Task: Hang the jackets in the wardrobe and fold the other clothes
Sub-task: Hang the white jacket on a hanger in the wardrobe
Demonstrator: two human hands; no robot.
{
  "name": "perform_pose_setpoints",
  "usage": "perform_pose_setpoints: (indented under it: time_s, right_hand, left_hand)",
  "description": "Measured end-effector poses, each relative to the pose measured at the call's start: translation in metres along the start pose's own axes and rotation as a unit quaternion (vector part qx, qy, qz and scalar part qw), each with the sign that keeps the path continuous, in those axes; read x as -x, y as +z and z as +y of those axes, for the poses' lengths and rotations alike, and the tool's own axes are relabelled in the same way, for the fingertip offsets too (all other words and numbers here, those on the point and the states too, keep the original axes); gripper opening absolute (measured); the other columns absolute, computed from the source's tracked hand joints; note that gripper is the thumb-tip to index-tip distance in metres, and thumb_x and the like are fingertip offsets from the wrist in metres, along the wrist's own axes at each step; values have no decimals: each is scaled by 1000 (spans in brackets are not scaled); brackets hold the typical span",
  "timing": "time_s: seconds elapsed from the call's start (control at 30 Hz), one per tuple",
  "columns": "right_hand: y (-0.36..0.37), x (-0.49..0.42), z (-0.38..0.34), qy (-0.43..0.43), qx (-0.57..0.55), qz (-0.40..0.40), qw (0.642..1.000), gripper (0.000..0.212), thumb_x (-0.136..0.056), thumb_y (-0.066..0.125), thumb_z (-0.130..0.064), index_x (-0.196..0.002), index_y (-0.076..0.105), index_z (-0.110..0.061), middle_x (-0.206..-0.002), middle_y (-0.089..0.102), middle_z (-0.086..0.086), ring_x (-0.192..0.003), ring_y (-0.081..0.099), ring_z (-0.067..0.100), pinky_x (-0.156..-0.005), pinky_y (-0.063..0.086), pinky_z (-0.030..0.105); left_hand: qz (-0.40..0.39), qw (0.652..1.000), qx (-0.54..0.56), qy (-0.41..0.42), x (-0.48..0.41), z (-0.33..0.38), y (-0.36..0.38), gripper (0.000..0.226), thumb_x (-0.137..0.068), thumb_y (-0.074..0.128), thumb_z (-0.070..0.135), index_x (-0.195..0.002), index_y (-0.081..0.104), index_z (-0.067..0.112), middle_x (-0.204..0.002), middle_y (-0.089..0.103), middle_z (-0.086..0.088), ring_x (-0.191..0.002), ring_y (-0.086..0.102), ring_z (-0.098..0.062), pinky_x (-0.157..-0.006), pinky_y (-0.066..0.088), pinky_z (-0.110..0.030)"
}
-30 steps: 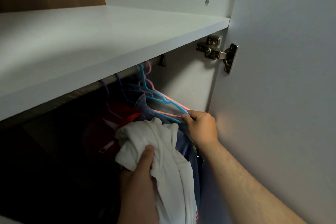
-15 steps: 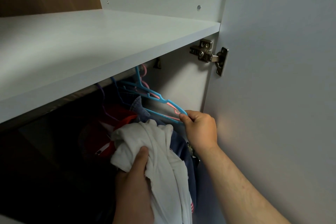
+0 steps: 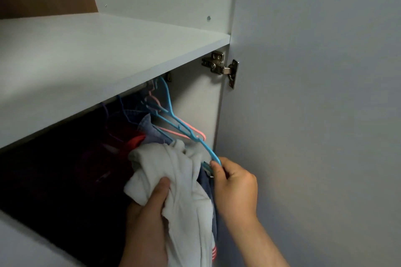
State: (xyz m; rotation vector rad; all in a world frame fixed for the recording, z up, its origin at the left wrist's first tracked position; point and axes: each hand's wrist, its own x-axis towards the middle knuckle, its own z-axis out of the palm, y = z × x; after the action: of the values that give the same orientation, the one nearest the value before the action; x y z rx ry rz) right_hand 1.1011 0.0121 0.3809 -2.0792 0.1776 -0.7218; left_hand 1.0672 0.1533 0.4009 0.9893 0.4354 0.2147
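Wardrobe [image 3: 199, 97] interior, white, with the door [image 3: 314, 115] open on our right. A deep shelf [image 3: 97, 60] sits low over the rail, which mostly hides behind the shelf edge. Below it we see hung clothes [image 3: 71, 169] in dark shadow, and a denim piece [image 3: 149, 123] shows at the near end. White garment [image 3: 186, 180], likely the jacket to hang, is bunched at the wardrobe mouth, not yet on any hanger. Left hand [image 3: 147, 219] grips that bunch with the thumb pressed on top; the other fingers are hidden under the cloth. Right hand [image 3: 234, 186] pinches the low tip of the blue hanger [image 3: 207, 149] between thumb and curled fingers, and its hook is up by the rail. Pink hanger [image 3: 195, 129] lies right against it. Hinge [image 3: 221, 67] is above, well apart.

Risks as we judge them:
- Pulling the blue hanger by one tip tilts it, so the hook may snag the pink hanger or the denim piece and drag either off the rail.
- The low shelf gives little room to lift the hook, so it may jam.
- Thin plastic may flex or crack under a sideways pull.
- A one-hand grip on a loose bunch may let a sleeve slide out and drop into the dark bottom.
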Motion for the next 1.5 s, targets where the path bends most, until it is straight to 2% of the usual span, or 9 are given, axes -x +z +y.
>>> perform_pose_setpoints:
  time_s: [0.17, 0.27, 0.5, 0.8, 1.0, 1.1, 1.27, 1.37, 1.5]
  right_hand:
    - [-34, 55, -30, -24, -12, 74, 997, 22, -88, 54, -30, -81, 73, -24, -62, 57, -15, -66, 50, 9, -61, 40, 17]
    - [-56, 87, -50, 7, -25, 92, 995, 26, -90, 51, -30, -77, 71, -20, -62, 58, -9, -67, 54, 15, -64, 44, 28]
    - [-100, 170, -102, 118, -160, 26, 980, 18, -88, 48, -32, -95, 63, -40, -76, 63, -16, -68, 53, -1, -64, 42, 12]
    - [-147, 258, -144, 257, -284, 49, 923, 26, -77, 59, -31, -91, 62, -9, -73, 60, -6, -69, 54, 8, -63, 46, 19]
    - [-180, 287, -162, 292, -292, 55, 909, 60, -76, 66, -38, -90, 48, 17, -82, 52, 9, -77, 45, 22, -72, 35, 39]
    - [-196, 302, -161, 306, -287, 88, 903, 62, -74, 70, -37, -90, 46, 17, -82, 51, 11, -79, 44, 23, -72, 33, 40]
    - [-224, 324, -150, 331, -299, 146, 883, 69, -63, 71, -49, -97, 60, 10, -95, 64, 34, -83, 57, 27, -77, 47, 53]
    - [-251, 338, -137, 351, -311, 154, 870, 41, -67, 71, -42, -95, 76, -12, -101, 73, 21, -95, 72, 32, -88, 55, 48]
    - [-296, 355, -123, 357, -361, 141, 850, 29, -75, 68, -33, -101, 79, -24, -106, 76, 8, -102, 72, 25, -88, 59, 35]
  left_hand:
    - [-95, 995, -26, -5, 34, 12, -11, 42, -58, 76, 36, -98, 75, 23, -98, 77, 0, -90, 74, -17, -72, 57, -31]
    - [-140, 989, -37, -13, 51, 24, -20, 53, -59, 85, 29, -111, 72, 23, -106, 76, -1, -99, 72, -20, -90, 53, -41]
    - [-250, 966, -8, -59, 94, 31, -58, 42, -77, 69, 27, -117, 70, 19, -112, 74, -6, -102, 72, -24, -76, 59, -35]
    - [-364, 916, -22, -167, 168, 34, -103, 41, -62, 78, 26, -101, 76, 17, -104, 74, -18, -91, 74, -30, -65, 60, -36]
    - [-400, 889, -69, -211, 202, 31, -114, 59, -63, 78, 24, -121, 66, 15, -111, 72, -19, -100, 70, -37, -85, 57, -52]
    - [-418, 875, -89, -227, 221, 24, -113, 60, -57, 82, 31, -115, 70, 26, -110, 74, -13, -101, 71, -33, -86, 53, -46]
    - [-466, 838, -102, -265, 258, 3, -105, 73, -52, 86, 40, -121, 67, 31, -114, 72, -12, -104, 70, -34, -81, 58, -45]
    - [-489, 813, -110, -298, 280, -9, -96, 89, -51, 89, 39, -133, 57, 28, -122, 68, -17, -112, 65, -40, -99, 46, -58]
    - [-541, 781, -129, -284, 314, -22, -75, 72, -58, 86, 32, -126, 63, 24, -119, 70, -16, -110, 67, -36, -94, 52, -52]
